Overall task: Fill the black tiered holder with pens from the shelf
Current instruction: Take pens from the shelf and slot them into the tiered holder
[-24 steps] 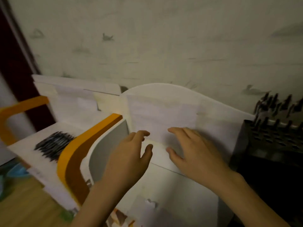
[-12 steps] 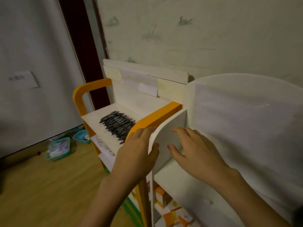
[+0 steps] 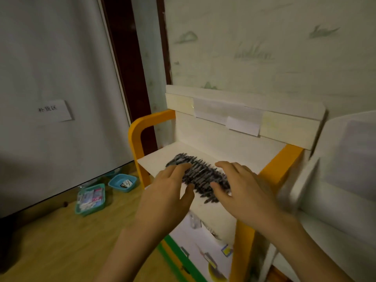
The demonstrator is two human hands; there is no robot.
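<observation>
I see both hands over the pens (image 3: 200,176), palms down, fingers spread and loosely bent, gripping nothing. Left hand (image 3: 166,192) sits at the pile's left end, right hand (image 3: 242,188) at its right end, a gap between them. Pens lie heaped on the white shelf (image 3: 158,159) between the orange side frames (image 3: 136,139). Contact with pens: can't tell, frame blurred.

Both hands blur and cover part of the pens (image 3: 200,176) (single pens indistinguishable)
</observation>
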